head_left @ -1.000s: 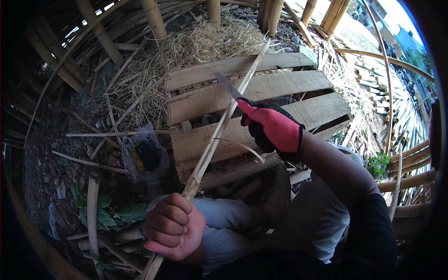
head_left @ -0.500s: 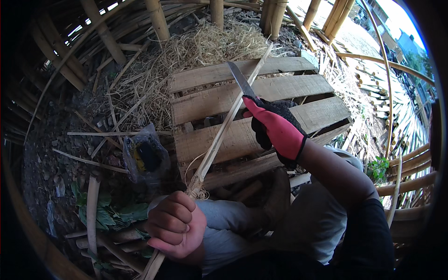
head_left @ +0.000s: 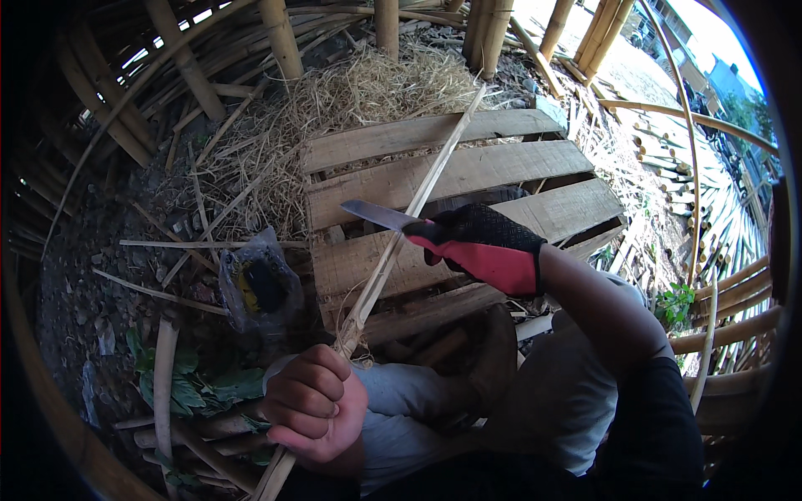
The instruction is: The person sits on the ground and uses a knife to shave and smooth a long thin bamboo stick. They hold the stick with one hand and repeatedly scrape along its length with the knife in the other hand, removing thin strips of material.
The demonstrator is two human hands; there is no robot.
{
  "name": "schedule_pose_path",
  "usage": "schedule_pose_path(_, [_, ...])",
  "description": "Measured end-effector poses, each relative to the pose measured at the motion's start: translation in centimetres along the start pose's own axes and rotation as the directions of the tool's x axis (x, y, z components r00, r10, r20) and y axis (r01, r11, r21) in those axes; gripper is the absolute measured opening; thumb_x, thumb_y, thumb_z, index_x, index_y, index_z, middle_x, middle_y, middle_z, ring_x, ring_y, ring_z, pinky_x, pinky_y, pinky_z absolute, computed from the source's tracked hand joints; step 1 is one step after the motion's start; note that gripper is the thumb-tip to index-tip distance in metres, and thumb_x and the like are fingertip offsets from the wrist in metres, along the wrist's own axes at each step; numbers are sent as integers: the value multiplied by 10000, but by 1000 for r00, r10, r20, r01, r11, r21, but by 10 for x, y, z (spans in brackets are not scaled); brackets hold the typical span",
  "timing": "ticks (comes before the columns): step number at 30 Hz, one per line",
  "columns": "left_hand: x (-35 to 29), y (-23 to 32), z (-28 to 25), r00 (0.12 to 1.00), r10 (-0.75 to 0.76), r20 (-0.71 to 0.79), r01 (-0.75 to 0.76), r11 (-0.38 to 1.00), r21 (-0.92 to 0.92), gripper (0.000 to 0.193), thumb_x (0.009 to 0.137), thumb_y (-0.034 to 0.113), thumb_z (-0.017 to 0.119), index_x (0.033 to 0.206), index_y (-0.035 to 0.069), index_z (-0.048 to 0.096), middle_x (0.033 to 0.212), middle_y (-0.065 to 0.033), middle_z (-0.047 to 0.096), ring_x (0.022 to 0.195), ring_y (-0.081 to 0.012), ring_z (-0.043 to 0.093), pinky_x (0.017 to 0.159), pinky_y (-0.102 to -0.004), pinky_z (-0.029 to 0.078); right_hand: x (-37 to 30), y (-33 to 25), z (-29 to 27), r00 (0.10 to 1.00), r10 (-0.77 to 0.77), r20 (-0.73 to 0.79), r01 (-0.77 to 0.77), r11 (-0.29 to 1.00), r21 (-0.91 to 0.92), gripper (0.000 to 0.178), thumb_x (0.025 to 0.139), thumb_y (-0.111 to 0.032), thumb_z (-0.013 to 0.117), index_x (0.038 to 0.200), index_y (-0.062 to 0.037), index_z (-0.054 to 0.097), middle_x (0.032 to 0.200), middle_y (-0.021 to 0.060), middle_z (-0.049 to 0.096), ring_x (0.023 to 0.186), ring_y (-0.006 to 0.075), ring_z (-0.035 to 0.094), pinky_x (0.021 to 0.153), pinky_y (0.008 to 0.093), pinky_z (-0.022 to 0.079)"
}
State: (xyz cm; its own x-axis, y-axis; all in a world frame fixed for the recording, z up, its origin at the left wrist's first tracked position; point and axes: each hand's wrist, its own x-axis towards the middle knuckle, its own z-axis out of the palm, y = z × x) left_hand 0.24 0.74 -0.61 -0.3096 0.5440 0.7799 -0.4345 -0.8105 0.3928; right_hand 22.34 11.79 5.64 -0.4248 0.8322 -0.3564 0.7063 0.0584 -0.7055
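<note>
My bare left hand [head_left: 316, 402] is wrapped tightly round the lower part of a long bamboo strip [head_left: 386, 260]. The strip slants up and away to the right, over the pallet, with curled shavings hanging at a node just above my fist. In a pink and black glove, my right hand [head_left: 480, 246] grips a knife, its handle hidden in the fingers. The knife's blade [head_left: 373, 215] points left and lies across the strip around its middle; whether the edge touches the strip I cannot tell.
A slatted wooden pallet [head_left: 535, 159] stands in front of me. Straw-like shavings [head_left: 376, 83] are heaped behind it. To the left lie a clear plastic bag [head_left: 261, 280] with dark and yellow contents, and loose bamboo pieces [head_left: 164, 367]. Bamboo posts [head_left: 280, 37] rise at the back; cut poles [head_left: 710, 200] lie at right.
My right hand has come nearer along the strip, and the blade has swung from pointing up and away to pointing left. My left hand keeps its hold in nearly the same place.
</note>
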Motion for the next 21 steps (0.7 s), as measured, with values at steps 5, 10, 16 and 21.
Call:
schedule_pose_path(5, [0,1,-3,1000,9,19,-9,1000,6,621,1089,378,326,501,182,309,462,46,308,414,-81,239,522,-272,239,-1,-8,-21,994,38,105,-39,999,9,504,1024,-467,475,1009,-5,675,850,101,666,769,185,620,732,317,496])
schedule_pose_path(10, [1,1,-1,1000,9,19,-9,1000,2,620,1087,380,330,500,182,308,463,46,309,414,-83,240,515,-277,230,2,12,15,950,-231,212,259,959,-113,464,1048,-449,409,1158,-54,626,807,44,632,735,143,588,717,287,480])
schedule_pose_path(16, [-2,-1,-1,1000,22,-10,-22,1000,5,622,1086,387,329,499,183,307,471,46,319,423,-83,247,519,-280,224,2,0,20,993,-107,50,94,971,221,652,949,-691,450,993,-60,609,655,-24,478,556,82,430,546,259,370])
schedule_pose_path(21, [-1,-2,1,1000,0,7,0,1000,-11,627,1087,387,330,495,180,307,472,44,317,424,-82,244,521,-279,225,7,-2,3,953,280,114,-289,733,616,612,985,-637,445,921,-62,642,696,-4,582,602,116,507,616,286,430])
